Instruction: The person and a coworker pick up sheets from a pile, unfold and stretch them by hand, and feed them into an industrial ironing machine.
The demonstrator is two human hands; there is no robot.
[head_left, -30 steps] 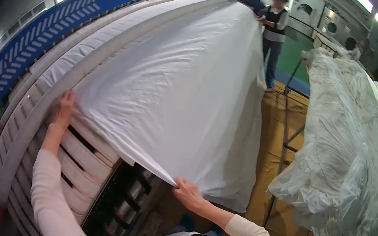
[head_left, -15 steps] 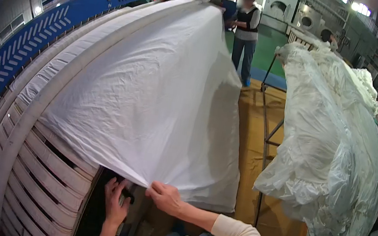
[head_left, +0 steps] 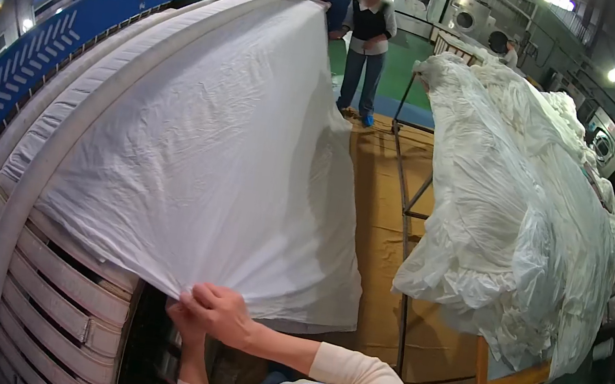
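A large white sheet (head_left: 196, 136) stretches from the far end of the ironer's feed bed towards me, with folds fanning out from its near edge. My right hand (head_left: 221, 316) is closed on that edge, its fingers pinching the gathered cloth. Just below and to the left, my left hand (head_left: 186, 325) is closed at the same gathered spot, partly covered by the right one. The sheet's right side hangs down over the front. Pale feed belts (head_left: 59, 314) lie to the left of both hands.
A blue machine beam (head_left: 25, 62) runs along the left. To the right, white linen (head_left: 495, 212) is heaped over a dark metal frame (head_left: 407, 231). A co-worker (head_left: 366, 42) stands at the far end. Front-loading machines (head_left: 419, 2) line the back, and brown sheeting (head_left: 377, 202) covers the floor.
My right hand has carried the sheet's edge leftwards over the dark gap. My left hand, earlier open below the edge, has closed beside the right. The view has turned slightly right.
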